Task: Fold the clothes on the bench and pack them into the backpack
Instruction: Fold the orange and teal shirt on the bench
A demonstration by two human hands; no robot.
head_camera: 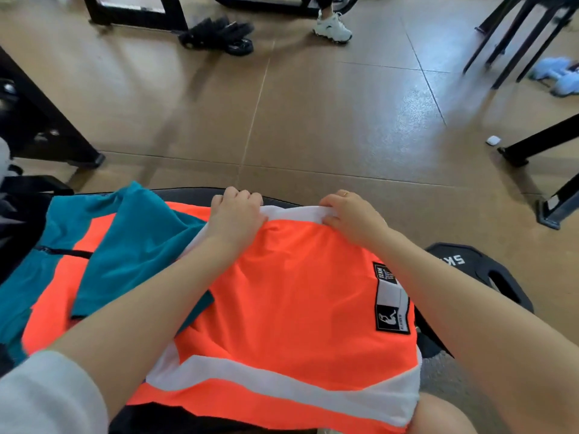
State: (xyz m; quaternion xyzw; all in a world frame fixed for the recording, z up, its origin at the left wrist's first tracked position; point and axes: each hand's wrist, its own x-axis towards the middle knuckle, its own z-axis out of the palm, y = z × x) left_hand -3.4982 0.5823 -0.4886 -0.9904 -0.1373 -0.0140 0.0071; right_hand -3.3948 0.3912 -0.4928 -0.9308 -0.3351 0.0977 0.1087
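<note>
An orange garment with white bands and a black label (pixel 291 302) lies spread on the black bench (pixel 188 193) in front of me. My left hand (pixel 236 214) and my right hand (pixel 351 214) both grip its far white edge, fingers curled over the cloth. A teal and orange garment (pixel 103 245) lies partly under it on the left. A dark bag-like shape (pixel 18 220) at the far left edge is mostly out of view; I cannot tell if it is the backpack.
A black weight plate (pixel 482 270) lies on the floor right of the bench. Black frames (pixel 47 126) and legs (pixel 539 142) stand left and right. Another person's white shoe (pixel 333 26), black items (pixel 219 34) and blue items (pixel 557 75) lie farther off.
</note>
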